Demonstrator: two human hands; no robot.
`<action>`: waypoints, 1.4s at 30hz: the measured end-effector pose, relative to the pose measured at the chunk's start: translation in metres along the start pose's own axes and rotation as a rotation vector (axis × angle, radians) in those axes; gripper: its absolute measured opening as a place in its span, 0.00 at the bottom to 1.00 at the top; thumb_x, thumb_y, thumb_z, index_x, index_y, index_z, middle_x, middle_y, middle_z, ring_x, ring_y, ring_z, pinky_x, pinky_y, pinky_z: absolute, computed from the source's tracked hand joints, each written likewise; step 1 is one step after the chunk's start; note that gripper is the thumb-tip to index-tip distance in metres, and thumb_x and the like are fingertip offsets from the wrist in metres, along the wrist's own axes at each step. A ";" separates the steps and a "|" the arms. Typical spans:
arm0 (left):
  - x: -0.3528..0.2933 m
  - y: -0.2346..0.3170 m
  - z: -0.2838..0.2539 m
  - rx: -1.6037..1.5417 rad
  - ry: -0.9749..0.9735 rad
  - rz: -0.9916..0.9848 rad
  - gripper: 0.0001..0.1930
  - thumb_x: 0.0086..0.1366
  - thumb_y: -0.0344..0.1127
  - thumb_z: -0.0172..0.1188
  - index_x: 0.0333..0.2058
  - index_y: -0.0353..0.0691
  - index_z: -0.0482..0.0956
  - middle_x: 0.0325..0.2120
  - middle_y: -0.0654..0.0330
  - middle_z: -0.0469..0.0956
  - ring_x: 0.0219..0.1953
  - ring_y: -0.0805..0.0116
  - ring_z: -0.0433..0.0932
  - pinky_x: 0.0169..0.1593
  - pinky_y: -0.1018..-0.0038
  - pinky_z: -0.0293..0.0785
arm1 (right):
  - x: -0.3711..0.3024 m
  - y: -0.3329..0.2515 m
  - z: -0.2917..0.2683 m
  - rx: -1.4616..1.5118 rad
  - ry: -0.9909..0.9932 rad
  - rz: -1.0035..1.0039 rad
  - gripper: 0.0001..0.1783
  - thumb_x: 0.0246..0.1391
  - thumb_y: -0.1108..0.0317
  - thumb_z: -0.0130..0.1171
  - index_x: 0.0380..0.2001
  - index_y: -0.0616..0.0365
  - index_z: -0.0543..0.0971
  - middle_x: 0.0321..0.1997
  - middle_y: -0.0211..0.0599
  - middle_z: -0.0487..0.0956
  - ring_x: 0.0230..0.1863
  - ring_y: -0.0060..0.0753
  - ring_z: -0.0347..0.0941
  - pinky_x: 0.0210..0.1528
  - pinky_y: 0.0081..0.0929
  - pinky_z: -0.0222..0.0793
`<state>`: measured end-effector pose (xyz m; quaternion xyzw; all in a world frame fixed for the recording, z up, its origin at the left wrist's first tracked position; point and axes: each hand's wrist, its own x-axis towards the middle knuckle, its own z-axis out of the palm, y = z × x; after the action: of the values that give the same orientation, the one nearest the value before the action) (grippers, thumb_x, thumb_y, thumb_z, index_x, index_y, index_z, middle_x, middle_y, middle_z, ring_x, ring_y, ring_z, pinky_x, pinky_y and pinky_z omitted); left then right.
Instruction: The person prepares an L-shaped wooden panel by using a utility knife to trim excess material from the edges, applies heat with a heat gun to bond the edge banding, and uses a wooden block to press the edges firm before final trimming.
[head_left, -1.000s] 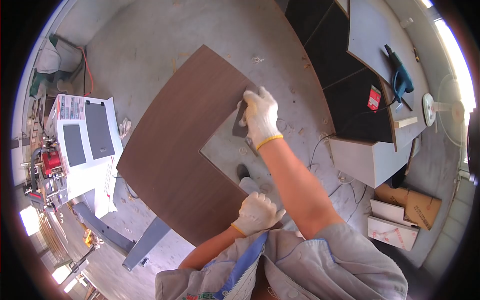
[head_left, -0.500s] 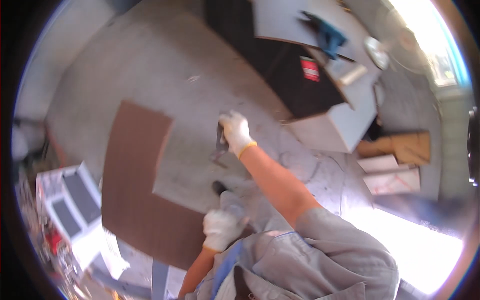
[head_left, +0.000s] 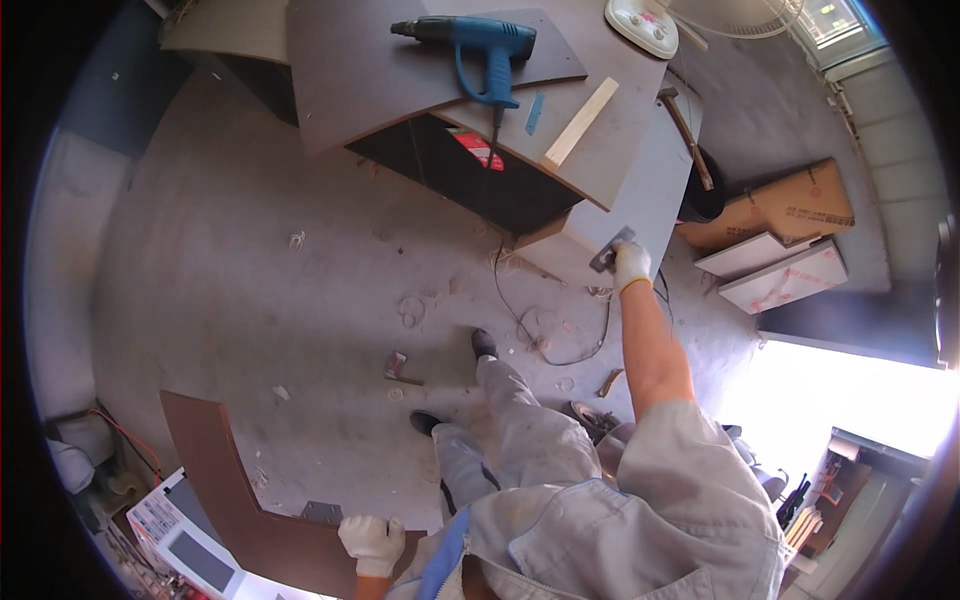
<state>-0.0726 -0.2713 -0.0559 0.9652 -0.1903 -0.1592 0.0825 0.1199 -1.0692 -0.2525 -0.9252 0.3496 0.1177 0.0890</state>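
R. hand (head_left: 632,262): white glove, arm extended fwd; I see its fingers closed on a flat grey tool (head_left: 606,256), pinching it.
Grey tool loc.: above/at the near corner of the white box (head_left: 575,250); contact w/ box, I can't tell.
L. hand (head_left: 372,543): white glove, fingers curled, knuckles up, at the inner edge of the brown panel (head_left: 225,485); whether it pinches the panel, I can't tell.
Brown panel loc.: lower L of view, L-shaped, next to white-and-grey equip. (head_left: 190,545).
Bench top: blue heat gun (head_left: 495,38) lying on a dark board (head_left: 365,80), nozzle to L; pale wood strip (head_left: 582,122) and small blue strip (head_left: 535,113) nearby.
R. side: hammer (head_left: 690,140) beside black bucket (head_left: 703,195); flat cardboard (head_left: 770,208) just behind white boards (head_left: 790,278).
Flr.: blk. cable (head_left: 523,325), looped, near the person's shoes (head_left: 484,344).
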 end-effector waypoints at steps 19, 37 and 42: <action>0.016 0.015 -0.037 0.033 -0.035 -0.128 0.21 0.57 0.49 0.72 0.13 0.43 0.82 0.15 0.50 0.79 0.23 0.39 0.82 0.34 0.46 0.76 | 0.034 -0.344 -0.180 -0.320 0.246 -0.294 0.21 0.67 0.57 0.61 0.51 0.52 0.97 0.62 0.47 0.89 0.71 0.56 0.75 0.73 0.57 0.61; -0.012 0.010 -0.049 -0.457 0.509 -0.055 0.18 0.72 0.52 0.73 0.32 0.43 0.90 0.31 0.50 0.88 0.37 0.41 0.86 0.46 0.48 0.81 | -0.362 -0.310 -0.090 -0.408 0.337 -1.181 0.10 0.56 0.61 0.69 0.34 0.55 0.85 0.35 0.39 0.81 0.33 0.53 0.84 0.41 0.53 0.83; -0.069 0.006 -0.109 -1.137 0.097 -0.623 0.24 0.81 0.54 0.60 0.38 0.38 0.90 0.38 0.44 0.90 0.45 0.36 0.88 0.52 0.49 0.82 | -0.601 -0.363 -0.101 0.003 -0.284 -1.432 0.11 0.63 0.68 0.72 0.47 0.54 0.88 0.51 0.41 0.89 0.44 0.46 0.90 0.47 0.46 0.86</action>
<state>-0.0983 -0.2385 0.0670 0.7869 0.2167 -0.2076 0.5392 -0.0595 -0.4492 0.0427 -0.9027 -0.3562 0.1491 0.1900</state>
